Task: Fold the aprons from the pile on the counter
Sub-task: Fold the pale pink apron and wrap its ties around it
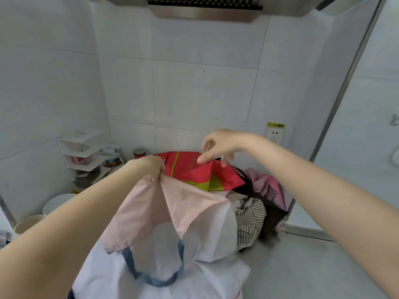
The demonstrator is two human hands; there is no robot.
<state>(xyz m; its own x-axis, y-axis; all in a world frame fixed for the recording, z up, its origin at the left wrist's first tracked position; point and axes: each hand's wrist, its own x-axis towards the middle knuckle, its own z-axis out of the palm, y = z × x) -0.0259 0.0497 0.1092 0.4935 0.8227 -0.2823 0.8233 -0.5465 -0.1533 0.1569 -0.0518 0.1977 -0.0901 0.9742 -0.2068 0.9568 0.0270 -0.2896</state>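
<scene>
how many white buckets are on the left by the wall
2: one bucket below the white corner shelf, another bucket nearer the camera, partly cut by the left arm. More may be hidden.

Your grey smooth bench [306, 262] carries: heaped striped, checked and red cloth aprons [250, 214]; white tiered plastic rack [81, 151]; two white round bowls [57, 202].
</scene>
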